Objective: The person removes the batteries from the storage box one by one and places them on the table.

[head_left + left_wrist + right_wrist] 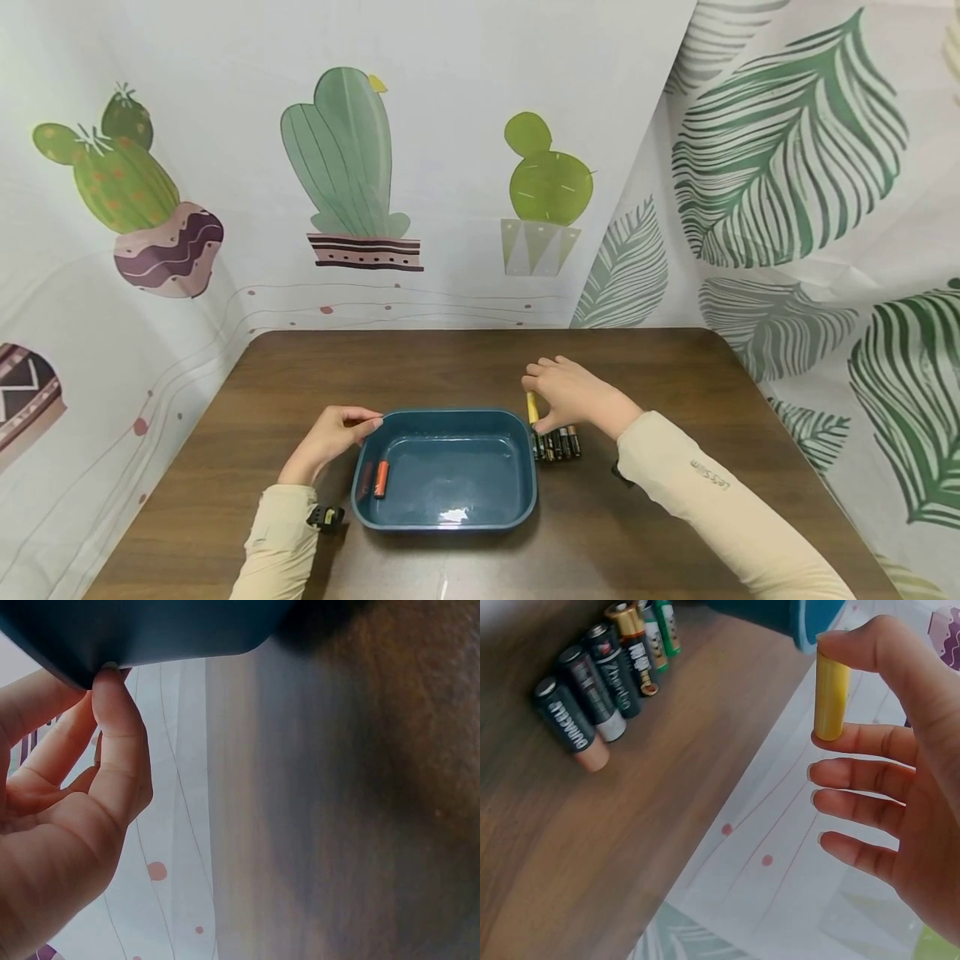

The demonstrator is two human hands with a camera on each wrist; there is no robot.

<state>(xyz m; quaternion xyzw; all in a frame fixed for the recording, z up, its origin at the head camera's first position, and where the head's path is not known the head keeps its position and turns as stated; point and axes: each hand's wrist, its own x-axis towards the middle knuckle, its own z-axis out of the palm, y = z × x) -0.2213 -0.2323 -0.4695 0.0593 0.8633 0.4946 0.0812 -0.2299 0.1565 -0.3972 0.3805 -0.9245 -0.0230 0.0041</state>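
My left hand (330,440) pinches the left rim of a blue rectangular tray (457,479) between thumb and fingers. In the left wrist view the tray's outer side (165,626) is at the top, and the thumb presses its edge. An orange battery (382,479) lies inside the tray near its left wall. Beyond the tray's right rim, my right hand (573,396) holds a yellow battery (831,697) by its two ends, between thumb and index finger. Its other fingers are spread apart from the battery. Below that hand several batteries (592,694) lie side by side.
The brown wooden table (637,533) carries the tray in its middle and the battery row just right of the tray. Behind the table hangs a white cloth (457,167) printed with cacti; leaf-patterned cloth (787,183) covers the right side.
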